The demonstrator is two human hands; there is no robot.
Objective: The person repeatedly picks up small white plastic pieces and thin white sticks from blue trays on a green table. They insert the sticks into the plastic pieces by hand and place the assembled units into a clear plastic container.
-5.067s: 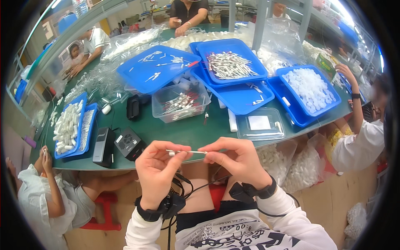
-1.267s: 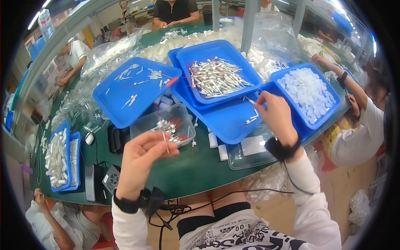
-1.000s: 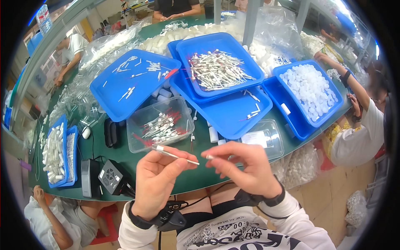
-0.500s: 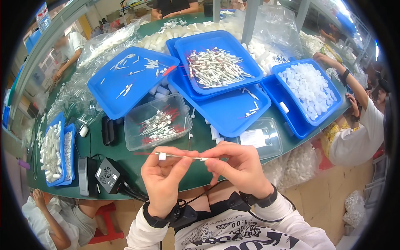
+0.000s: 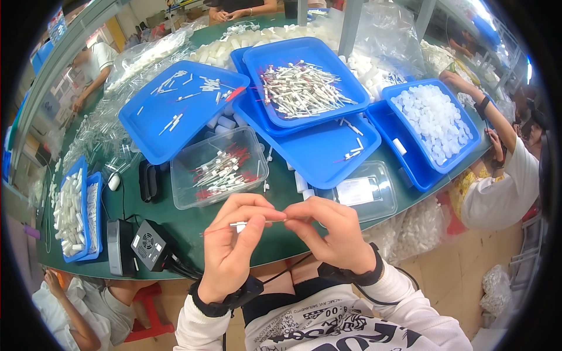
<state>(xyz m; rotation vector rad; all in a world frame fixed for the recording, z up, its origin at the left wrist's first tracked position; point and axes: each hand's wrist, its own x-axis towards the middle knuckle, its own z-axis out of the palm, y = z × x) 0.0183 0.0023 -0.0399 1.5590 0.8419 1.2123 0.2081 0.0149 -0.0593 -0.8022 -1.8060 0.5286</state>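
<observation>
Just past the table's near edge, my left hand [image 5: 231, 248] pinches a thin rod with a white collar [image 5: 238, 224] between thumb and fingers. The rod lies about level, partly hidden by those fingers. My right hand [image 5: 331, 234] is closed in a pinch at the rod's right end, its fingertips meeting those of the left. Beyond my hands, a clear plastic box [image 5: 180, 190] holds many similar white-collared rods with red ends. A large heap of such rods [image 5: 304, 88] fills a blue tray [image 5: 253, 57] farther back.
A blue tray [image 5: 140, 131] with scattered rods lies at left. Another blue tray [image 5: 328, 172] sits behind a clear lid [image 5: 380, 199]. White caps [image 5: 433, 123] fill a tray at right. A black fan-vented device [image 5: 149, 245] stands left; co-workers sit around the green table [image 5: 281, 245].
Both hands have drawn the rod slightly, and my left fingers now cover more of it. The fingertips of the two hands have come together. The view has shifted a little.
</observation>
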